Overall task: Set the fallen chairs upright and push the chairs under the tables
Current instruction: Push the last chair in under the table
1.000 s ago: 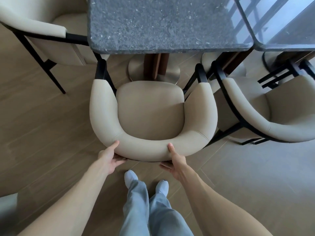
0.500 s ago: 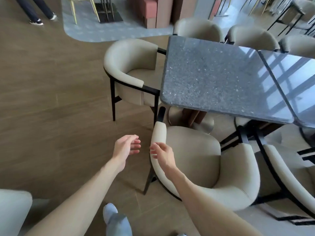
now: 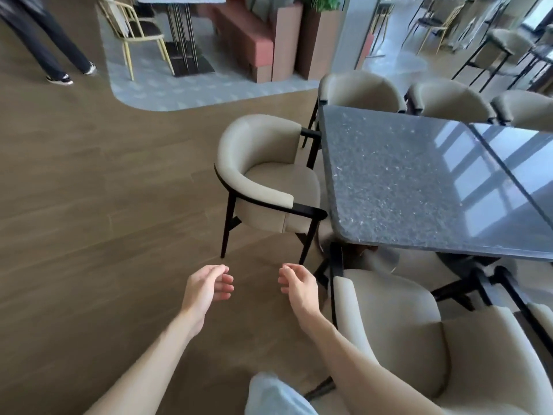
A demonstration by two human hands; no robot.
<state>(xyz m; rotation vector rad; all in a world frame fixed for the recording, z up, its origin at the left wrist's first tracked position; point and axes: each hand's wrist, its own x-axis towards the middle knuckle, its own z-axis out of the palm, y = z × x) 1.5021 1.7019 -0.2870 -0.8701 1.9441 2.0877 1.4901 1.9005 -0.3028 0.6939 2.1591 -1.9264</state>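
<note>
Both your left hand (image 3: 206,290) and right hand (image 3: 296,287) now hang loosely curled and empty, having released the cream padded armchair (image 3: 404,339) tucked under the speckled grey stone table (image 3: 404,187); the beige end chair (image 3: 266,178) looks next.

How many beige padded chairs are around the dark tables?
6: one at the table's end, one nearest the hands, one at the right edge, three along the far side. Others may be hidden.

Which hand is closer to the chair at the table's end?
Right hand, just short of the chair by its near front leg. Left hand is further left over bare floor. Neither touches it.
</note>
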